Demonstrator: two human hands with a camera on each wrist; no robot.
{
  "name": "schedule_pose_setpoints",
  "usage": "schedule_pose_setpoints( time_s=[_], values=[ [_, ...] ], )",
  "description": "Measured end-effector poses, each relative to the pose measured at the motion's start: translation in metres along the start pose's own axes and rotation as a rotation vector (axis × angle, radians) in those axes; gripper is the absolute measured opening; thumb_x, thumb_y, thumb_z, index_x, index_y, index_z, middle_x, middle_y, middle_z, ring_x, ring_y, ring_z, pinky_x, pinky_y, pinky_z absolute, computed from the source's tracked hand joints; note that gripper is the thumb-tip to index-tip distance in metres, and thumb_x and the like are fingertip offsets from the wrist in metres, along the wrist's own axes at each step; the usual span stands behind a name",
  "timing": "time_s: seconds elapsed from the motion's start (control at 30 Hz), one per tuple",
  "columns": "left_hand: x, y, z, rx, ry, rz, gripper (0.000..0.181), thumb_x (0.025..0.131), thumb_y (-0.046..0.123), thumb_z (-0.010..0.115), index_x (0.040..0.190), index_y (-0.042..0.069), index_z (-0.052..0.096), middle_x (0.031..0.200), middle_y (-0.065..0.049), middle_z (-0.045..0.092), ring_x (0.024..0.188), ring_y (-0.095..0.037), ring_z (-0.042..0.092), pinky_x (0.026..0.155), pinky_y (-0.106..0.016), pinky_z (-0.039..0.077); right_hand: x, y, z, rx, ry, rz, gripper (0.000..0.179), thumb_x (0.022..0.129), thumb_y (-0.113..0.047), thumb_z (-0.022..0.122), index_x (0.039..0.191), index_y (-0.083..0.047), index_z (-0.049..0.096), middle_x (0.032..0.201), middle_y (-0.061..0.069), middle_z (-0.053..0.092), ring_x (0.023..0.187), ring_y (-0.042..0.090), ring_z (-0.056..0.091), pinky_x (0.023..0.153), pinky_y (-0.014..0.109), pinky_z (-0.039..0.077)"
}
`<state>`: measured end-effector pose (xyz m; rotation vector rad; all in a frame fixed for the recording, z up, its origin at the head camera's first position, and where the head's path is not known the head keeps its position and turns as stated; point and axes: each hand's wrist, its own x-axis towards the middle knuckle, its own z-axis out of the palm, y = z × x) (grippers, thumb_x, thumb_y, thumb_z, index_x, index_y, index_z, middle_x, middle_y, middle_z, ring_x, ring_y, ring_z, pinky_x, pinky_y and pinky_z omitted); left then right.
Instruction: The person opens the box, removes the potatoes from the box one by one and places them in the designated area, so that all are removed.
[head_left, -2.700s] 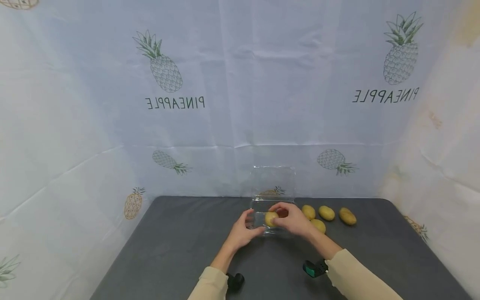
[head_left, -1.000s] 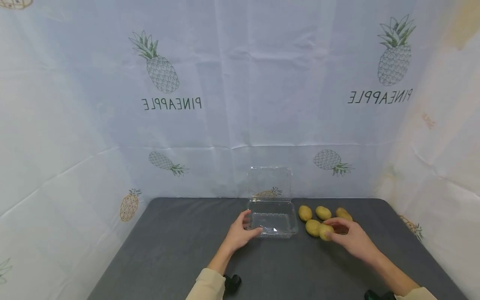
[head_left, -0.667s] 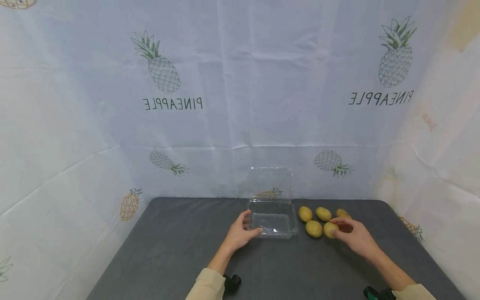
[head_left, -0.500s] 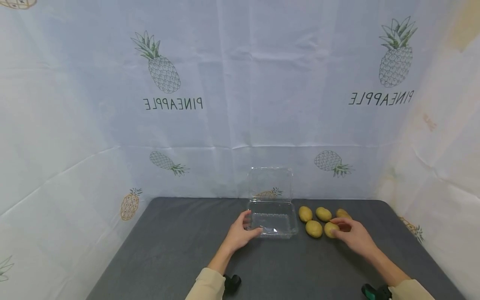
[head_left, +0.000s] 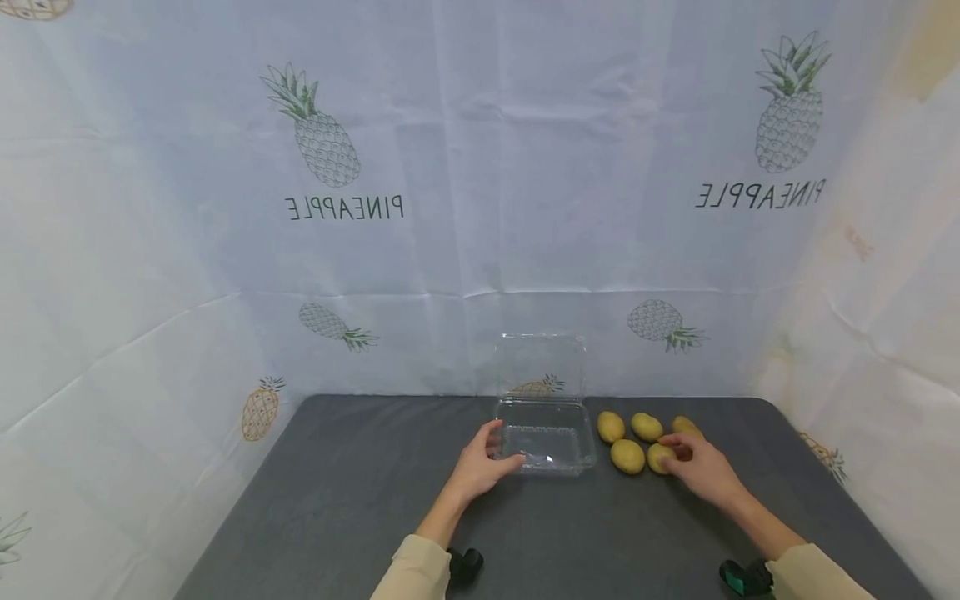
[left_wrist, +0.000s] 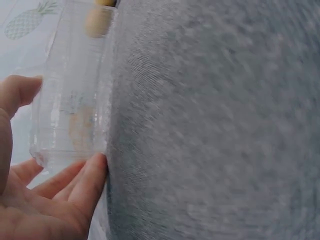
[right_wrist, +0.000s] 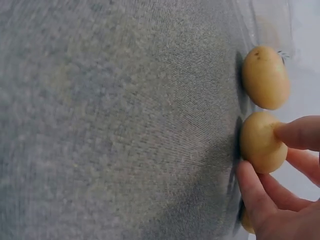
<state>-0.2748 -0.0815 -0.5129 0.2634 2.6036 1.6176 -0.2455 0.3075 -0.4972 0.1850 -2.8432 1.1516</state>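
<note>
A clear plastic container [head_left: 546, 437] with its lid [head_left: 540, 362] raised stands near the back of the table. Its left front corner is held by my left hand [head_left: 478, 467], fingers along the left wall and thumb by the front rim. The left wrist view shows fingertips against the container's end wall [left_wrist: 70, 115]. Right of the container, my right hand [head_left: 701, 468] pinches a yellow potato [head_left: 660, 458] between thumb and fingers, low at the tabletop. Another potato [head_left: 627, 457] lies just left of it, also seen as the upper potato [right_wrist: 265, 77] in the right wrist view.
Behind these two, a back row holds a left potato [head_left: 611, 427], a middle potato [head_left: 647, 427] and a right potato [head_left: 686, 427] partly behind my right hand. A pineapple-print cloth [head_left: 465, 208] hangs behind the dark table [head_left: 360, 500]; similar cloth encloses both sides.
My right hand has carried the potato from inside the container to the table on the right, then shifted it slightly back and right, away from its neighbour. My left hand has stayed at the container.
</note>
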Motion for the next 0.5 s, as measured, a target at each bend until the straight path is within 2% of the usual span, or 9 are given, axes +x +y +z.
schedule_pose_setpoints(
  time_s=[0.2,0.5],
  values=[
    [0.001,0.003,-0.002,0.014,0.001,0.000,0.081,0.088,0.037,0.079,0.153,0.008,0.042,0.139,-0.026,0.053,0.127,-0.043,0.056,0.095,-0.057,0.052,-0.002,-0.003,-0.003,-0.053,0.020,-0.052,0.043,0.099,-0.023,0.069,0.130,0.005,0.062,0.121,0.027,0.064,0.107,0.043,0.064,0.079,0.052,0.055],
    [0.000,0.005,-0.011,0.015,-0.005,0.029,0.082,0.093,0.044,0.073,0.158,0.010,0.035,0.145,-0.026,0.049,0.128,-0.044,0.054,0.095,-0.059,0.050,-0.012,-0.017,-0.006,-0.129,0.064,-0.107,0.036,0.097,-0.018,0.071,0.126,0.003,0.066,0.118,0.024,0.064,0.106,0.044,0.063,0.081,0.055,0.055]
  ],
)
